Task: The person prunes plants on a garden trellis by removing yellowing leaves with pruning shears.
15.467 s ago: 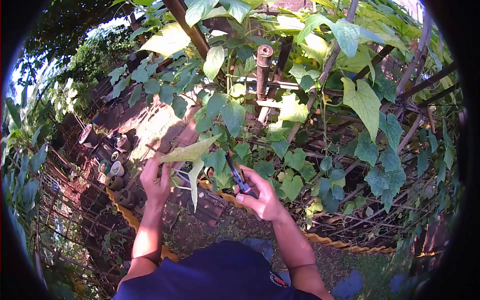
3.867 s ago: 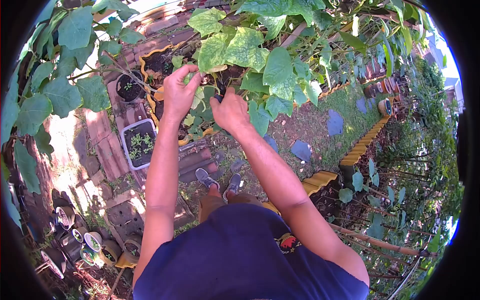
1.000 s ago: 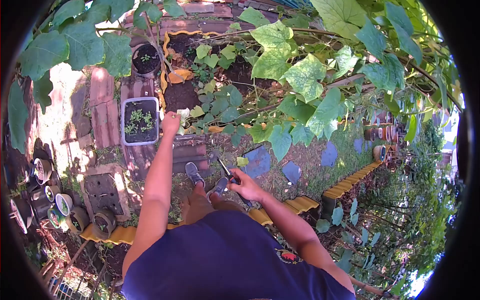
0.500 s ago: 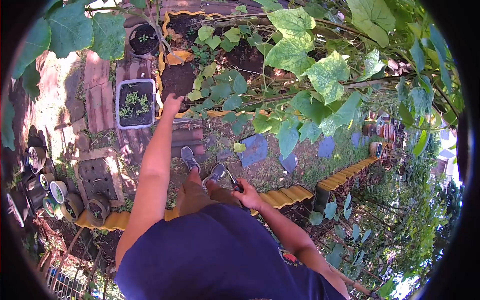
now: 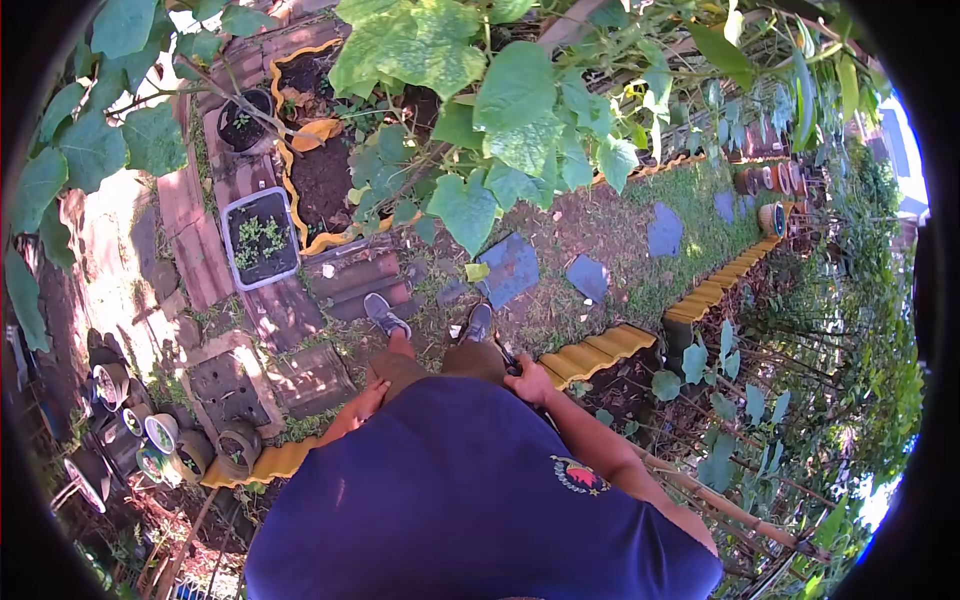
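Note:
My left hand (image 5: 370, 400) hangs low beside the left leg of my brown shorts (image 5: 396, 374). Its fingers are partly visible, loosely stretched against the cloth, with nothing seen in them. By my right thigh, my right hand (image 5: 532, 382) is closed around a slim dark-handled tool (image 5: 507, 352), pointing towards the ground; its exact kind is too small to make out. In front lies a soil bed (image 5: 325, 185) with a wavy yellow border (image 5: 292, 205). A rectangular planter (image 5: 228, 245) of small green seedlings stands next to it.
Large-leaved vines (image 5: 520, 95) hang across the top of the view. Blue-grey stepping stones (image 5: 510, 270) lie on the grass. Yellow edging (image 5: 600, 352) runs along the right side. Several pots (image 5: 162, 432) stand at the lower left, and a round black pot (image 5: 245, 120) near the bed.
My left hand has drawn back from the soil bed down to my left thigh. My right hand, still holding the tool, is closer to my body. The view has shifted and my feet have moved.

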`<action>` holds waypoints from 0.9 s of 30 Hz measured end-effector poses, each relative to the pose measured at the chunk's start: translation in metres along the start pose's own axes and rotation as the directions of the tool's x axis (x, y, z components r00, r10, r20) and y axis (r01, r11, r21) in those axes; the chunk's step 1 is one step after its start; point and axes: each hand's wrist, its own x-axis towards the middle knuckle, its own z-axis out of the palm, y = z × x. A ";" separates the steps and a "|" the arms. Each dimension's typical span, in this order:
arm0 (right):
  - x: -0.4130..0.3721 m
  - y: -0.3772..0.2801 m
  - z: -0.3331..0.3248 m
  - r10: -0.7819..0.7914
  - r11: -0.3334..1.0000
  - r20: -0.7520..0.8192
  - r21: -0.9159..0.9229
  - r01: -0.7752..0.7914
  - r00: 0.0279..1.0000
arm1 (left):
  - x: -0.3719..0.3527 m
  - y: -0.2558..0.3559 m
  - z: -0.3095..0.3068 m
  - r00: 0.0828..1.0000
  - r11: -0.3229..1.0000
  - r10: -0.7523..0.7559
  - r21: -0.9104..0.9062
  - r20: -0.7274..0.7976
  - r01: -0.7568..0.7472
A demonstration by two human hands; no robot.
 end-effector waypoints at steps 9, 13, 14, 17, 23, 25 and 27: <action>0.053 0.109 -0.023 -0.172 0.971 0.224 -0.125 0.203 0.959 | 0.023 0.160 0.018 0.879 0.876 -0.473 -0.074 0.050 0.476; 0.045 0.138 -0.044 -0.149 0.984 0.202 -0.069 0.166 0.968 | 0.037 0.257 0.030 0.786 0.861 -0.465 -0.001 -0.408 0.509; 0.048 0.142 -0.049 -0.138 0.987 0.203 -0.057 0.152 0.969 | 0.045 0.254 0.031 0.800 0.884 -0.410 0.027 -0.438 0.467; 0.063 0.160 -0.045 -0.179 0.984 0.140 -0.001 0.181 0.974 | 0.058 0.226 0.045 0.833 0.926 -0.271 0.107 -0.482 0.362; 0.076 0.164 -0.032 -0.412 0.908 0.182 0.003 0.419 0.893 | 0.044 0.228 0.008 0.845 0.806 -0.521 -0.253 0.125 0.535; 0.076 0.154 -0.024 -0.397 0.909 0.234 -0.036 0.416 0.887 | 0.014 0.234 0.004 0.810 0.584 -0.381 -0.562 0.447 0.585; 0.081 0.147 -0.014 -0.394 0.908 0.243 -0.048 0.417 0.886 | 0.017 0.258 -0.004 0.718 0.495 -0.440 -0.522 0.539 0.695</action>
